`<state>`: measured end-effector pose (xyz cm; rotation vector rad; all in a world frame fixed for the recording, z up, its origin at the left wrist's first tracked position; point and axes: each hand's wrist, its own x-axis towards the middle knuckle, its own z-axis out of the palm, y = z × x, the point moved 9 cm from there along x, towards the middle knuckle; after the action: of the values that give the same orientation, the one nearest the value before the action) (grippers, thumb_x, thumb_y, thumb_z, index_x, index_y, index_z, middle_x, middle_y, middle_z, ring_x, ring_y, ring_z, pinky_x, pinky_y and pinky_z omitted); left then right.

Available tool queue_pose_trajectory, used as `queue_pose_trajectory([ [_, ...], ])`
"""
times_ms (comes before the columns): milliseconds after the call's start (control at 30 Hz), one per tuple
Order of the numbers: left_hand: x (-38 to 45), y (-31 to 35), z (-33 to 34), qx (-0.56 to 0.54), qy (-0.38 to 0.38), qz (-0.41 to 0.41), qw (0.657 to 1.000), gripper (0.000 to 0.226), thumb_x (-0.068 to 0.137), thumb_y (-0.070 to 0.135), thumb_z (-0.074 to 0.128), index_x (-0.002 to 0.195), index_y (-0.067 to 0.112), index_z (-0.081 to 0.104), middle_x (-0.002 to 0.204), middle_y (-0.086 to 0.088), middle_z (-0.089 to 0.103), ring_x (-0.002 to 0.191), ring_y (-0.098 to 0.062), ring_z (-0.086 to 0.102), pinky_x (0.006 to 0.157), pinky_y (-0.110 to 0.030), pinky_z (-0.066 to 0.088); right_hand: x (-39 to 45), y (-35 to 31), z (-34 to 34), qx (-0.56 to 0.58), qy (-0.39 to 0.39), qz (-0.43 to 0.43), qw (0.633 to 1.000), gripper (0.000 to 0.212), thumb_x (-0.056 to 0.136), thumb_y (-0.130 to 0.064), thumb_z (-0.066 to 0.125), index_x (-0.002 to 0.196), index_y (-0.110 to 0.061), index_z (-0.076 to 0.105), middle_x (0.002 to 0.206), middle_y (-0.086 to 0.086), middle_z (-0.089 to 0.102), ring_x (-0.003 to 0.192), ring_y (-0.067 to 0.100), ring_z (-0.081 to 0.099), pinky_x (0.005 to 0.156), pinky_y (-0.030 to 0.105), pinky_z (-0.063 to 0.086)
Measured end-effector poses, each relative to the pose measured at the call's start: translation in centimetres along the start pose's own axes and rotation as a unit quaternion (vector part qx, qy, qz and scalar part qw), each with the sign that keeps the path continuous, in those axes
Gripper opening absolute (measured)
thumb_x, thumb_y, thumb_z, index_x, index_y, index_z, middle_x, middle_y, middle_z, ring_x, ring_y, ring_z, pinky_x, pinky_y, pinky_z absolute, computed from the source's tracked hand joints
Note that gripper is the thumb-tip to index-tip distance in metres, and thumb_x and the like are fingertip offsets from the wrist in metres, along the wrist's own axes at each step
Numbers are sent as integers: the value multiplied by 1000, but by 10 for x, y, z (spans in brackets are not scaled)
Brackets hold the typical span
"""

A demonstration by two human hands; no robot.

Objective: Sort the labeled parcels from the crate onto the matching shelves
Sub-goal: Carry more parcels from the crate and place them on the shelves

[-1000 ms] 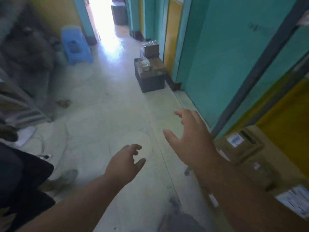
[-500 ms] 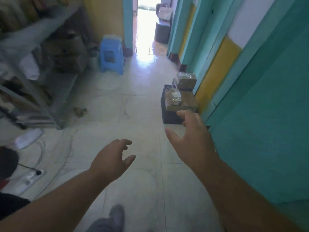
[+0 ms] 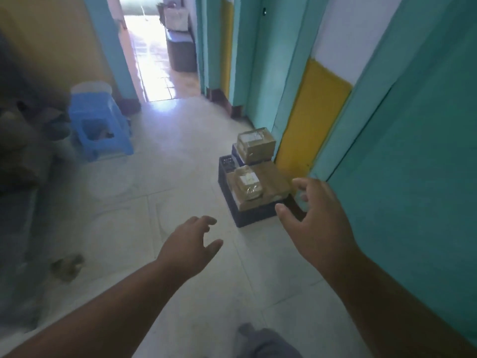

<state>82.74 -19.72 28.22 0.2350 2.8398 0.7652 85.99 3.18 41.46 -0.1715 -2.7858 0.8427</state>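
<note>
A dark crate [image 3: 254,215] stands on the floor against the teal and yellow right wall. Cardboard parcels fill it: a flat brown one [image 3: 271,177], a small taped parcel with a white label [image 3: 248,184] on top of it, and another labelled box [image 3: 256,145] stacked at the far end. My right hand [image 3: 313,223] is stretched out in front of the crate's near right corner, fingers spread and loosely bent, holding nothing. My left hand [image 3: 192,245] hovers over the floor to the left of the crate, empty, fingers relaxed.
A blue plastic stool [image 3: 99,125] stands at the left by a blurred dark shelf unit [image 3: 23,156]. A bright doorway [image 3: 152,47] opens at the far end of the tiled floor. My foot [image 3: 260,339] shows at the bottom edge.
My view has swung away from the boxes at the right and moved forward along the corridor. The crate is now much nearer, just ahead of my right hand. Both hands stay empty.
</note>
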Motion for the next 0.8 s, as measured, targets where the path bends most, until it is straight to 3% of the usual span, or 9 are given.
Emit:
queue_pose_trajectory([
  [67, 58, 2, 4, 1, -18, 13, 1000, 51, 91, 50, 64, 137, 33, 50, 124, 6, 59, 102, -10, 58, 85, -27, 51, 40, 16, 9, -3, 23, 17, 1000, 50, 88, -36, 71, 132, -19, 52, 123, -1, 53, 110, 13, 52, 76, 17, 36],
  [200, 164, 13, 2, 14, -37, 39, 998, 53, 90, 50, 64, 138, 34, 48, 125, 7, 59, 102, -9, 58, 85, -27, 52, 129, 43, 39, -2, 28, 28, 999, 50, 89, -35, 70, 134, -19, 52, 122, -2, 54, 106, 8, 48, 69, 6, 29],
  [333, 251, 24, -30, 58, -59, 54, 995, 54, 91, 51, 62, 141, 36, 45, 129, 9, 57, 108, -8, 58, 89, -26, 53, 224, 51, 58, 32, 23, 48, 998, 50, 90, -36, 68, 135, -21, 51, 128, -3, 53, 111, 9, 50, 79, 20, 38],
  [467, 332, 28, -48, 74, -75, 71, 992, 54, 92, 50, 61, 141, 36, 45, 128, 9, 58, 109, -10, 59, 91, -30, 54, 302, 58, 78, 45, 18, 72, 996, 51, 91, -37, 67, 136, -22, 49, 128, -2, 51, 110, 9, 50, 76, 20, 38],
  [633, 439, 24, -19, 64, -137, 86, 985, 43, 91, 47, 63, 131, 36, 51, 113, 14, 57, 95, -7, 60, 82, -29, 56, 369, 85, 115, 6, 34, 127, 991, 53, 91, -42, 64, 137, -22, 47, 127, -1, 52, 109, 11, 50, 78, 22, 39],
  [800, 548, 19, 30, 66, -208, 149, 964, 38, 91, 39, 64, 128, 32, 56, 115, 6, 65, 96, -16, 63, 80, -34, 56, 416, 109, 148, -25, 78, 204, 976, 51, 89, -37, 69, 132, -16, 53, 121, 2, 56, 104, 11, 50, 80, 24, 39],
])
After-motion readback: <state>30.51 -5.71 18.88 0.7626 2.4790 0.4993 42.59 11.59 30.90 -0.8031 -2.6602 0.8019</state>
